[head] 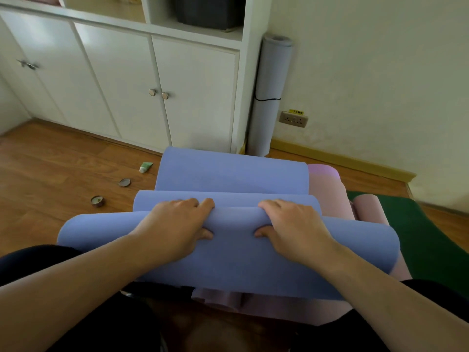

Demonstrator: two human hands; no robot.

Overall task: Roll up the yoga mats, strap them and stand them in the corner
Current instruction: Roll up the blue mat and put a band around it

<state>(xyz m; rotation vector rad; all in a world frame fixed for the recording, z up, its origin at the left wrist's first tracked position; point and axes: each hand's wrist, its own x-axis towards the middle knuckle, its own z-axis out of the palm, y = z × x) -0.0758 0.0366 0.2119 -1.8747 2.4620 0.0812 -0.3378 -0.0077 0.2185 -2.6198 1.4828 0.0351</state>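
Both hands grip a fold of the blue mat [228, 250]: left hand [177, 224] and right hand [294, 224], fingers curled over it, thumbs beneath. It lies on what seems a pink mat [327, 189]. A strapped grey roll [269, 97] stands in the corner.

I see open wood floor [58, 158] left of the blue mat [228, 174], broken by a tube [146, 167], lid [124, 182] and tin [97, 200]. The corner holds a rolled grey mat [269, 97]; pink mat [327, 191] and green mat [416, 229] crowd the right.
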